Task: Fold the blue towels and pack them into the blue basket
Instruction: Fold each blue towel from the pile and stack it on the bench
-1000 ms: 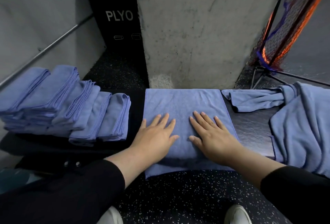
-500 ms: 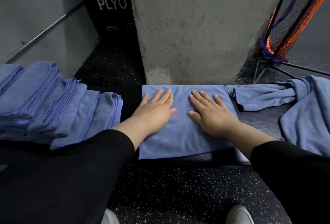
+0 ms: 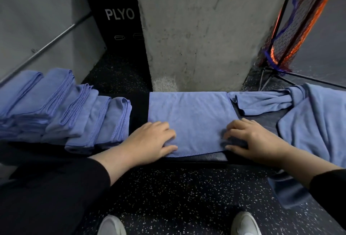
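A blue towel (image 3: 191, 116) lies flat, folded into a rectangle, on a dark bench (image 3: 206, 158) in front of me. My left hand (image 3: 149, 141) has its fingers curled over the towel's near left corner, thumb on the near edge. Over at the near right corner, my right hand (image 3: 252, 139) pinches the cloth, which bunches under the fingers. Several folded blue towels (image 3: 74, 114) lean in a row on the bench to the left. Unfolded blue towels (image 3: 309, 122) lie heaped at the right. No basket is in view.
A concrete pillar (image 3: 206, 32) rises right behind the bench. A black box marked PLYO (image 3: 116, 21) stands behind and to the left, beside a metal rail (image 3: 46, 47). An orange and blue net frame (image 3: 292, 28) leans at the back right. My shoes (image 3: 243, 223) stand on the speckled floor.
Both hands slid from the towel's middle, where they lay flat, out and back to its near corners. Their fingers have curled onto the cloth there.
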{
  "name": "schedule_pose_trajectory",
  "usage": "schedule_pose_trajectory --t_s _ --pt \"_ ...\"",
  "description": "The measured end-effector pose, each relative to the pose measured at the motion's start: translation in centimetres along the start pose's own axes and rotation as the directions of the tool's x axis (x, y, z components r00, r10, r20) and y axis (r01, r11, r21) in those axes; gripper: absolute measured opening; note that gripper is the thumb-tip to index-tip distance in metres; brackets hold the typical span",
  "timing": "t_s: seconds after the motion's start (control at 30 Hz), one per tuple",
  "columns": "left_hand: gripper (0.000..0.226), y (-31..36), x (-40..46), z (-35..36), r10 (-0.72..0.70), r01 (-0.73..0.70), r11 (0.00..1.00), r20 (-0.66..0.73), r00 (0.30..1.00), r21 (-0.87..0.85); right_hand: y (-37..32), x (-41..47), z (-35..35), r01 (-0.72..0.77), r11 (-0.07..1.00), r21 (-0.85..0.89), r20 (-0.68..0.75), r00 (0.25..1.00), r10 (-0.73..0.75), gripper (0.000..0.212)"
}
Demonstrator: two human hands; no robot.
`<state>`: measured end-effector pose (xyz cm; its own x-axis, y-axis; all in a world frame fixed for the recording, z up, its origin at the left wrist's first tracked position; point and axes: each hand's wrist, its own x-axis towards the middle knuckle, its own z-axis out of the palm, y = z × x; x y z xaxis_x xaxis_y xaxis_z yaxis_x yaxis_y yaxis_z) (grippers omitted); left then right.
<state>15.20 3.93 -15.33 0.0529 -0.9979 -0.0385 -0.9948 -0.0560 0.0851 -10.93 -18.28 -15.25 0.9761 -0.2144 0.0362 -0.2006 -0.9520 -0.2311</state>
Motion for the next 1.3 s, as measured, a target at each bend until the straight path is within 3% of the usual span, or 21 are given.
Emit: schedule_pose_trajectory --t_s 0.13,0.3,0.5,0.57,0.63,0.67,0.87,1.07,1.3 --pt "0.06 0.5 -2.3 -0.2 -0.053 0.053 0.999 0.053 0.997 -0.005 0.6 -2.1 -0.8 -0.025 0.997 -0.068 0.033 0.999 0.027 0.034" --pt "0.039 2.0 -2.8 -0.5 -0.121 0.121 0.993 -0.003 0.993 0.001 -0.5 -1.5 -0.3 -0.101 0.984 -0.148 -0.096 0.991 0.088 0.02" --pt "0.057 4.5 -1.5 -0.9 -0.245 0.245 0.966 -0.009 0.97 0.082 -2.6 -0.1 -2.0 -0.416 0.888 0.197 -0.074 0.897 0.436 0.005" --pt "0.044 5.5 -1.0 -0.9 -0.308 0.308 0.948 -0.021 0.951 0.083 -2.9 -0.2 -2.7 -0.447 0.86 0.248 -0.045 0.881 0.471 0.006" --pt "0.017 6.0 -0.8 -1.0 -0.363 0.368 0.928 -0.075 0.929 0.061 -3.2 -0.6 -3.2 -0.473 0.842 0.259 -0.017 0.869 0.494 0.008" --pt "0.009 5.9 -0.9 -1.2 -0.392 0.396 0.917 -0.093 0.915 0.035 -3.3 -0.9 -3.4 -0.49 0.834 0.255 0.005 0.863 0.505 0.009" --pt "0.019 3.9 -2.7 -2.8 -0.502 0.445 0.837 -0.12 0.857 -0.319 -3.4 -2.9 -4.3 -0.535 0.822 0.194 0.145 0.844 0.516 0.012" --pt "0.026 3.5 -6.4 -4.6 -0.438 0.397 0.82 -0.005 0.899 -0.412 -4.7 -4.0 -5.9 -0.523 0.835 0.172 0.195 0.849 0.492 0.015" --pt "0.023 3.2 -9.3 -4.3 -0.408 0.426 0.585 0.204 0.89 -0.69 -6.6 -5.0 -7.9 -0.512 0.819 0.258 0.372 0.835 0.405 0.018"
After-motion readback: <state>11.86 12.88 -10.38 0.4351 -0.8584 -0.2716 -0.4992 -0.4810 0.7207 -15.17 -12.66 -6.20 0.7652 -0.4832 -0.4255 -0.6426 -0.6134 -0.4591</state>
